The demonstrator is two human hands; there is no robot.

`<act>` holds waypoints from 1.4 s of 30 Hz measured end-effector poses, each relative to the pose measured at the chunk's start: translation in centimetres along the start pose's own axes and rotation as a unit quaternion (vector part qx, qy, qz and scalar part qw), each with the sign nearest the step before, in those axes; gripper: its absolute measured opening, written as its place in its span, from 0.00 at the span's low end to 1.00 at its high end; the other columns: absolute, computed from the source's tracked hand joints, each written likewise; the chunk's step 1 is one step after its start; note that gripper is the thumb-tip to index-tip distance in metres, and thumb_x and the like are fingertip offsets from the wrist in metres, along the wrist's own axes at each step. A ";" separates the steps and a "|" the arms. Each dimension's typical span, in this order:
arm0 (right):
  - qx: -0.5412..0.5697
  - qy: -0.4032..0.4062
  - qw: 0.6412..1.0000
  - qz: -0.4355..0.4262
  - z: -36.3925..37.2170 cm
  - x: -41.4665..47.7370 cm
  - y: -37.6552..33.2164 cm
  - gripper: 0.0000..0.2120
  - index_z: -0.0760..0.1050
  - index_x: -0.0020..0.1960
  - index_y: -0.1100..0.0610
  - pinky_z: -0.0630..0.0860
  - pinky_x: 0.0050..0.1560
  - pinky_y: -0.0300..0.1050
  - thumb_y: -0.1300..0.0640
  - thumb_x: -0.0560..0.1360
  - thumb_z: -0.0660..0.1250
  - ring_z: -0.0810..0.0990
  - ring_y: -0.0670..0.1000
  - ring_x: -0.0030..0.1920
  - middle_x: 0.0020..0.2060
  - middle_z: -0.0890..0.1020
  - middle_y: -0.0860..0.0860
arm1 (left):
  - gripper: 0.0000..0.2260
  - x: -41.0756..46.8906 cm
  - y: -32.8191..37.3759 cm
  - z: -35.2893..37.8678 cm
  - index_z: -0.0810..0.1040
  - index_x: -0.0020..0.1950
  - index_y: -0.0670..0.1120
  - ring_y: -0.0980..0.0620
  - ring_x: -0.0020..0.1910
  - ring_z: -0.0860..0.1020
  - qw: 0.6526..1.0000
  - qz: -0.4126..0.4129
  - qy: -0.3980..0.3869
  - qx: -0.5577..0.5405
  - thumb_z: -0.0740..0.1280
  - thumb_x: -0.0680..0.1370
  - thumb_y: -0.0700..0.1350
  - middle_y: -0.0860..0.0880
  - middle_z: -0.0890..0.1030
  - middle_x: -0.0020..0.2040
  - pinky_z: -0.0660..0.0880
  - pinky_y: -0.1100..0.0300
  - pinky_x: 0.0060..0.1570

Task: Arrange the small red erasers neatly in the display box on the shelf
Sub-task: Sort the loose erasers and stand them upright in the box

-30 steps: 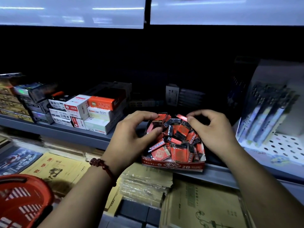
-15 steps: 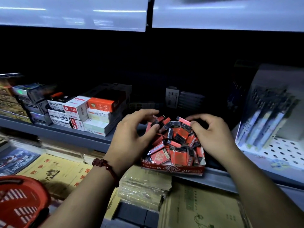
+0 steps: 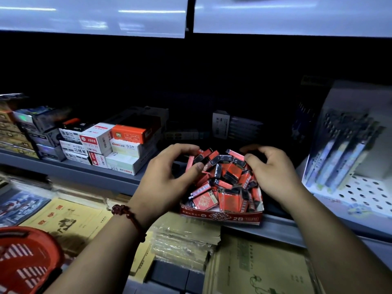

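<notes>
I see the left hand (image 3: 167,179) has slid from the heap's top to its left flank since a second ago. The right hand (image 3: 273,175) has barely shifted. Left to right: red basket (image 3: 27,262), yellow notebooks (image 3: 70,221), stacked lead-refill boxes (image 3: 118,145) on the shelf (image 3: 84,172), pen display (image 3: 343,149) far right. Both hands cover the heap's sides. The left thumb and curled fingers clamp red erasers (image 3: 224,179) at the heap's left edge. The right thumb tip touches the top ones, its fingers curled behind; I cannot tell if they grip. The erasers are red-and-black wrapped blocks, jumbled and overfilling the display box (image 3: 220,217) at the shelf's front edge.
</notes>
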State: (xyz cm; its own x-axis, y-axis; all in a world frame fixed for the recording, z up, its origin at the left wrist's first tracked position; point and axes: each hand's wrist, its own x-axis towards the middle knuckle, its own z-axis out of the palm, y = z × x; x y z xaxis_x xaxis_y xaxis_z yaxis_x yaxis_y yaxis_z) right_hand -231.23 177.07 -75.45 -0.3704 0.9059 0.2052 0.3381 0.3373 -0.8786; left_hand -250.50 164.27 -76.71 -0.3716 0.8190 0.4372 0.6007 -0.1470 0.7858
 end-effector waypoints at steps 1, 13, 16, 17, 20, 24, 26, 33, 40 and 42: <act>-0.003 0.005 1.000 -0.004 -0.1 -0.1 -0.1 0.09 0.81 0.52 0.45 0.82 0.48 0.64 0.57 0.82 0.64 0.85 0.65 0.45 0.44 0.87 0.59 | 0.12 0.0 -0.1 -0.2 0.80 0.61 0.55 0.60 0.60 0.79 1.000 0.001 -0.006 -0.001 0.73 0.78 0.46 0.59 0.82 0.58 0.76 0.53 0.64; -0.198 -0.046 0.945 -0.256 0.3 -3.7 -3.4 0.04 0.83 0.48 0.48 0.67 0.52 0.33 0.56 0.77 0.70 0.73 0.45 0.51 0.44 0.79 0.40 | 0.14 -1.1 -0.2 -2.4 0.78 0.55 0.55 0.55 0.33 0.68 0.997 -0.015 -0.068 -0.033 0.77 0.74 0.44 0.55 0.70 0.36 0.68 0.59 0.35; -0.223 -0.065 0.933 -0.276 1.0 -4.5 -3.8 0.03 0.84 0.46 0.49 0.68 0.49 0.36 0.55 0.77 0.71 0.71 0.45 0.48 0.41 0.79 0.40 | 0.07 -1.3 -0.3 -2.7 0.81 0.47 0.49 0.56 0.30 0.68 0.990 -0.025 -0.124 -0.067 0.77 0.74 0.43 0.54 0.69 0.30 0.68 0.57 0.34; -0.235 -0.071 0.928 -0.278 1.2 -4.7 -4.0 0.03 0.84 0.46 0.49 0.70 0.49 0.38 0.54 0.77 0.71 0.71 0.45 0.48 0.41 0.79 0.40 | 0.05 -1.3 -0.3 -2.8 0.82 0.46 0.48 0.56 0.29 0.68 0.987 -0.028 -0.142 -0.063 0.77 0.74 0.44 0.54 0.70 0.29 0.69 0.55 0.33; -0.286 -0.113 0.912 -0.272 1.4 -5.2 -4.4 0.04 0.81 0.47 0.47 0.73 0.52 0.45 0.48 0.76 0.68 0.71 0.44 0.49 0.41 0.79 0.41 | 0.06 -1.3 -0.3 -3.0 0.83 0.46 0.50 0.53 0.29 0.73 0.984 -0.034 -0.175 -0.021 0.78 0.74 0.47 0.53 0.75 0.29 0.81 0.44 0.38; -0.292 -0.160 0.921 -0.200 1.0 -5.8 -5.1 0.10 0.77 0.51 0.42 0.76 0.52 0.45 0.42 0.73 0.72 0.73 0.41 0.50 0.44 0.75 0.40 | 0.11 -1.2 0.2 -3.5 0.81 0.50 0.54 0.44 0.37 0.84 0.978 -0.047 -0.202 0.018 0.79 0.72 0.51 0.49 0.83 0.35 0.82 0.40 0.44; -0.298 -0.166 0.922 -0.182 1.2 -5.8 -5.2 0.14 0.75 0.53 0.39 0.77 0.52 0.46 0.39 0.70 0.74 0.74 0.42 0.51 0.45 0.74 0.39 | 0.12 -1.1 0.4 -3.5 0.81 0.49 0.53 0.42 0.38 0.84 0.978 -0.050 -0.204 0.016 0.80 0.71 0.50 0.48 0.83 0.36 0.82 0.40 0.44; -0.239 -0.142 0.949 -0.146 1.9 -5.9 -5.0 0.18 0.75 0.51 0.39 0.76 0.52 0.49 0.44 0.67 0.79 0.73 0.44 0.50 0.41 0.80 0.37 | 0.04 -1.0 0.7 -3.4 0.84 0.43 0.53 0.57 0.27 0.74 0.983 0.010 -0.165 0.077 0.78 0.73 0.48 0.52 0.77 0.29 0.74 0.55 0.31; -0.184 -0.136 0.964 -0.134 1.9 -5.9 -4.9 0.16 0.78 0.47 0.43 0.76 0.44 0.42 0.51 0.66 0.82 0.76 0.42 0.43 0.40 0.82 0.40 | 0.02 -1.0 0.3 -2.8 0.84 0.45 0.43 0.51 0.30 0.71 0.983 -0.080 -0.155 -0.055 0.76 0.75 0.38 0.53 0.71 0.28 0.78 0.42 0.36; -0.116 -0.152 0.974 -0.121 1.5 -5.6 -5.2 0.15 0.80 0.45 0.46 0.79 0.43 0.40 0.59 0.66 0.82 0.79 0.42 0.39 0.39 0.83 0.43 | 0.02 -0.9 0.3 -2.7 0.83 0.47 0.41 0.48 0.31 0.72 0.979 -0.097 -0.150 -0.100 0.74 0.76 0.36 0.48 0.73 0.29 0.74 0.50 0.35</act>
State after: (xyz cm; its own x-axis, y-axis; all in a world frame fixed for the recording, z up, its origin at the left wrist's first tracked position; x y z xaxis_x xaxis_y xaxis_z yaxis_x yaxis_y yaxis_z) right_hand -232.25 169.83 -72.68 -0.6913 0.6863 0.2261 0.3821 0.6128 -0.6917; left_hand -251.93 162.01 -75.68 -0.2222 0.9638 0.1471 0.3780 -0.0540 0.9242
